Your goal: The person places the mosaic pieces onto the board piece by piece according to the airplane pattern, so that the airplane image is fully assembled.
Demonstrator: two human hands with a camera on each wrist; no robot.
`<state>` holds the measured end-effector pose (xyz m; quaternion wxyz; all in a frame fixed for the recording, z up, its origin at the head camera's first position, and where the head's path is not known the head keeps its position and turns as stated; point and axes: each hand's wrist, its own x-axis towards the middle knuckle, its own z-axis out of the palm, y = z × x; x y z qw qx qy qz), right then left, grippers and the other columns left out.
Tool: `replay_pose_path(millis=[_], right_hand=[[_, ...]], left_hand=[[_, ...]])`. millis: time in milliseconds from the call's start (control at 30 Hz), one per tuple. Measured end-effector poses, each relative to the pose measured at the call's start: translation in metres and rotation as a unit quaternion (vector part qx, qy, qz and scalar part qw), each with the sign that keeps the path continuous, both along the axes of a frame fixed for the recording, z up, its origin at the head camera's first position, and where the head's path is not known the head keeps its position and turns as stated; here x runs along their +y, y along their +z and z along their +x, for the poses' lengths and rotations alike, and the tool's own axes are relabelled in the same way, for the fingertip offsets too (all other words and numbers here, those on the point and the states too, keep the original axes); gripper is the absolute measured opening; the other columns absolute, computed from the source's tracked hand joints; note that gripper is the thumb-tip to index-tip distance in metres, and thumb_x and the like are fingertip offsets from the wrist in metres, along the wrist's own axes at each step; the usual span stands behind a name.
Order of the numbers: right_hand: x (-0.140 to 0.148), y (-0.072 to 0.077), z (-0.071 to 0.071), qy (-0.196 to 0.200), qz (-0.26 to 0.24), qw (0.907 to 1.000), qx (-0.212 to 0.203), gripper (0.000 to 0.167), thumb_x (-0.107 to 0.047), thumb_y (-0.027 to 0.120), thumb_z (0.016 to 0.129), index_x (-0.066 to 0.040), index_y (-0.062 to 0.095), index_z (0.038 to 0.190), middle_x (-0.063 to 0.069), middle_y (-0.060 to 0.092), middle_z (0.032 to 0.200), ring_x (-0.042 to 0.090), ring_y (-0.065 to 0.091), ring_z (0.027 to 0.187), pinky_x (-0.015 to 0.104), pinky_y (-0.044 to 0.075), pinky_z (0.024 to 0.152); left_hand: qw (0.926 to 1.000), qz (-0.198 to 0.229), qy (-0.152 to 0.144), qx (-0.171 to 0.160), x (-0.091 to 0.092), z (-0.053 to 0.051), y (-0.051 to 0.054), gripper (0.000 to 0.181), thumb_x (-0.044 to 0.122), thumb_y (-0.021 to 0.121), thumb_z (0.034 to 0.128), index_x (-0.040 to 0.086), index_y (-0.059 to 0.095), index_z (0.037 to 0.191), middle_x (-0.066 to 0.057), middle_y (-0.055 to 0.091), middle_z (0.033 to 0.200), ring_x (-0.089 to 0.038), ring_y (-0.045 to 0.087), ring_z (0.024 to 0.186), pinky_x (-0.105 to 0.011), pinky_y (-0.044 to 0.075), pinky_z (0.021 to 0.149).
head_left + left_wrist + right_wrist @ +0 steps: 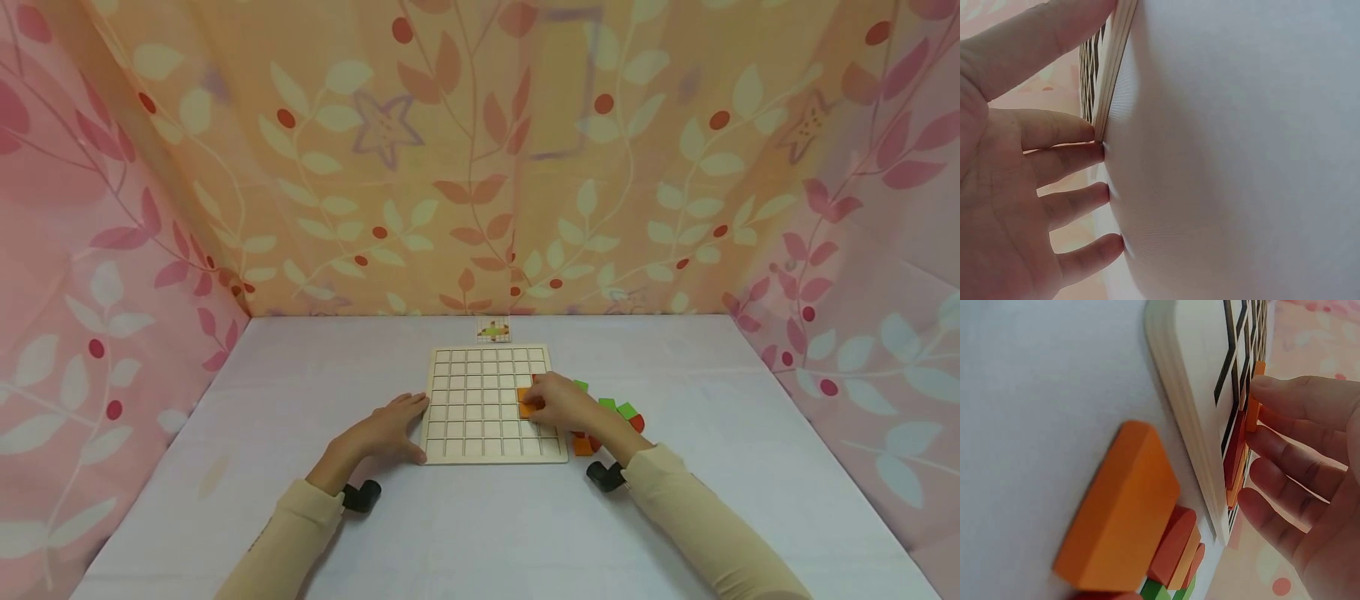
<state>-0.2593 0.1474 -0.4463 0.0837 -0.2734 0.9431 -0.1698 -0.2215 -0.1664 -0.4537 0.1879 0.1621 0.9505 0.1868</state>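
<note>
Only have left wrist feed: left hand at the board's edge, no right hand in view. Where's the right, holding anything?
Observer: Right hand is over the right part of the board, pinching an orange tile.
Operator: Copy. Any pieces off the board?
Observer: Yes, loose pieces in green, red and orange lie beside its right edge, some partly hidden by the arm.
Operator: Anything past the far edge?
Observer: A small card with a coloured pattern, just beyond it.
</note>
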Motion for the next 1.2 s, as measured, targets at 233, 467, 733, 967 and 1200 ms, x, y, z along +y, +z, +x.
replay_pose_path(millis=[233,467,733,967,1200], right_hand=[[-0.002,0.001,0.002,0.004,0.011,0.9999,0.008,0.022,-0.017,0.077,0.083,-0.007,0.076,0.103,0.002,0.068,0.098,0.015,0.053,0.09,0.035,0.049,0.086],[-0.002,0.001,0.002,-0.008,0.003,1.0,0.001,0.021,-0.015,0.076,0.083,-0.006,0.076,0.102,0.006,0.07,0.105,0.026,0.057,0.111,0.043,0.047,0.101],[-0.002,-0.001,0.0,-0.002,0.018,0.9997,0.015,0.019,-0.015,0.076,0.083,-0.007,0.076,0.101,0.002,0.065,0.096,0.017,0.054,0.091,0.034,0.049,0.086],[0.0,0.001,0.001,0.001,0.001,1.0,0.009,0.019,-0.015,0.075,0.084,-0.007,0.076,0.101,0.002,0.065,0.095,0.016,0.051,0.087,0.034,0.048,0.083],[0.009,0.006,0.0,-0.008,-0.017,0.9998,0.008,0.016,-0.017,0.075,0.085,-0.009,0.077,0.099,0.0,0.066,0.092,0.014,0.055,0.084,0.032,0.05,0.081]], left_hand=[[1.0,0.0,0.001,-0.003,0.0,-0.001,-0.003,0.097,0.029,0.085,0.0728,0.002,0.033,0.15,-0.015,0.029,0.16,-0.038,0.019,0.15,-0.063,0.022,0.115],[1.0,0.002,0.0,0.0,-0.001,-0.001,-0.003,0.097,0.028,0.085,0.073,0.001,0.033,0.15,-0.015,0.029,0.16,-0.038,0.019,0.15,-0.064,0.023,0.114],[0.9998,0.011,-0.012,0.005,-0.002,0.0,-0.001,0.096,0.028,0.085,0.0736,0.0,0.033,0.15,-0.017,0.028,0.159,-0.04,0.02,0.149,-0.067,0.023,0.112],[0.9998,0.011,-0.014,0.009,-0.003,-0.002,-0.002,0.097,0.03,0.085,0.0737,0.0,0.032,0.15,-0.017,0.028,0.16,-0.04,0.02,0.149,-0.067,0.023,0.112],[0.9998,0.005,-0.015,0.009,-0.002,-0.002,-0.002,0.097,0.029,0.085,0.0738,0.0,0.033,0.15,-0.018,0.028,0.159,-0.041,0.02,0.149,-0.067,0.023,0.112]])
